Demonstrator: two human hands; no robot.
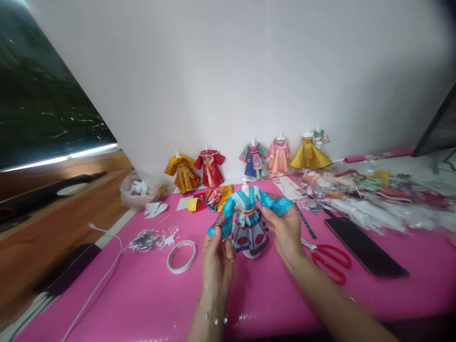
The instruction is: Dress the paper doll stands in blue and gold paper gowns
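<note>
A small doll dress point(245, 213) in bright blue and white, with wide patterned sleeves and an orange sash, stands upright on a white mini mannequin in front of me. My left hand point(217, 259) pinches the end of its left-side sleeve between thumb and fingers. On the other side, my right hand point(285, 232) grips the lower edge of the opposite sleeve. Both sleeves are spread outward. A roll of white tape point(194, 251) lies beside my left hand. Red-handled scissors point(329, 261) rest by my right forearm, partly hidden at the blades.
Behind stand several dressed mini mannequins, among them a red dress point(213, 168) and a gold gown point(309, 153). A black phone point(366, 247) and heaped plastic packets point(374, 204) lie to the right. At left are a plastic bag point(126, 190) and a white cable point(103, 270).
</note>
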